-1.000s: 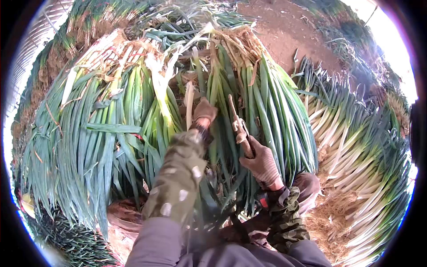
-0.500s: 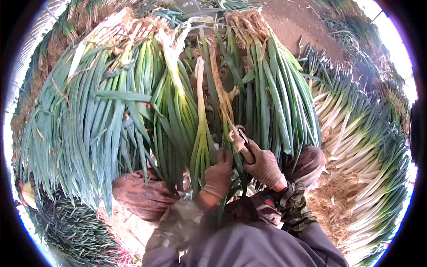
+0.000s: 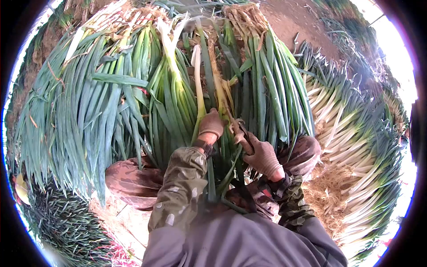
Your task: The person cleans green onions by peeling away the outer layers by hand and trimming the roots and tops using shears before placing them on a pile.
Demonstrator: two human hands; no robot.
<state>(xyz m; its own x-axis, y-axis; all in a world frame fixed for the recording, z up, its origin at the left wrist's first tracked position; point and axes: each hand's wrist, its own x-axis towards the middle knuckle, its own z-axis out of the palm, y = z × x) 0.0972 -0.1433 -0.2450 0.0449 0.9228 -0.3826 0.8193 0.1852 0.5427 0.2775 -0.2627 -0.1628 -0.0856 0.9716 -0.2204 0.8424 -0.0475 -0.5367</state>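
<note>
In front of me lies a single green onion [image 3: 197, 75], white stalk pointing away and green leaves towards me. My gloved left hand [image 3: 211, 123] is closed over it where white turns to green; its fingertips are partly hidden. In my gloved right hand [image 3: 263, 156] is a tan, dirt-coated tool [image 3: 238, 132] with a dark curved lever and a narrow front end. A brown, withered stalk or leaf [image 3: 216, 66] runs just beyond the tool's tip. Left of the single stalk is a thicker green onion [image 3: 172, 58], its white end split.
Big bundles of green onions lie left [image 3: 84, 107] and right [image 3: 271, 80], roots away from me. A row of white-stalked onions [image 3: 342, 147] lines the right side, beside loose root fibres [image 3: 327, 191]. Dark green leaf tips [image 3: 66, 227] crowd the lower left. My knees flank the work.
My left hand has moved forward, from low among the leaves up to the single green onion's stalk. My right hand has kept its hold on the tool and shifted only slightly.
</note>
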